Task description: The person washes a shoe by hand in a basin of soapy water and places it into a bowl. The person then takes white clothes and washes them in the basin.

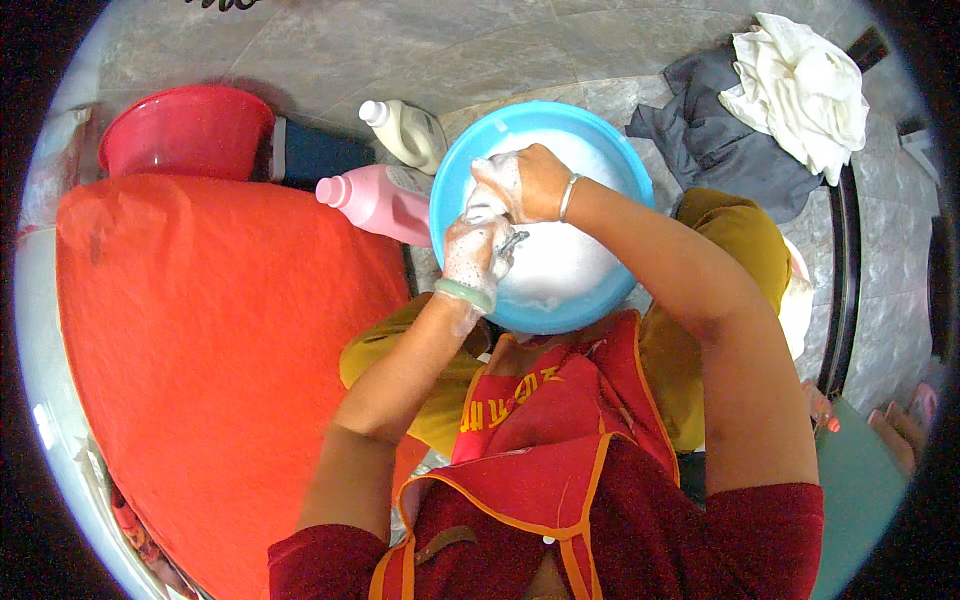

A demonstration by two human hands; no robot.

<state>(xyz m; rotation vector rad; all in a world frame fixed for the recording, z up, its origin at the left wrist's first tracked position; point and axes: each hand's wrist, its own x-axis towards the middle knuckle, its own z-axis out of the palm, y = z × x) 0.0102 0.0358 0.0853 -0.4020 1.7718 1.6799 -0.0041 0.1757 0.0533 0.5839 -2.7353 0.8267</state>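
Note:
A round blue plastic basin (544,319) sits on the floor between my knees, with thick white suds (566,259) inside. Over its left half my two hands are close together, both covered in foam. My left hand (472,251), below a pale green bangle, is closed on a soapy wet cloth (487,206); a dark bit of it pokes out beside the fingers. Just beyond, my right hand (536,180), with a silver bangle at the wrist, grips the same cloth. Most of the cloth is hidden by fingers and foam.
Left of the basin stand a pink bottle (382,199) and a cream bottle (409,135). A red tub (187,135) is behind the red-covered surface (225,337). Dark grey fabric (720,127) and a white cloth (802,90) lie at the right. A person's feet (896,431) show far right.

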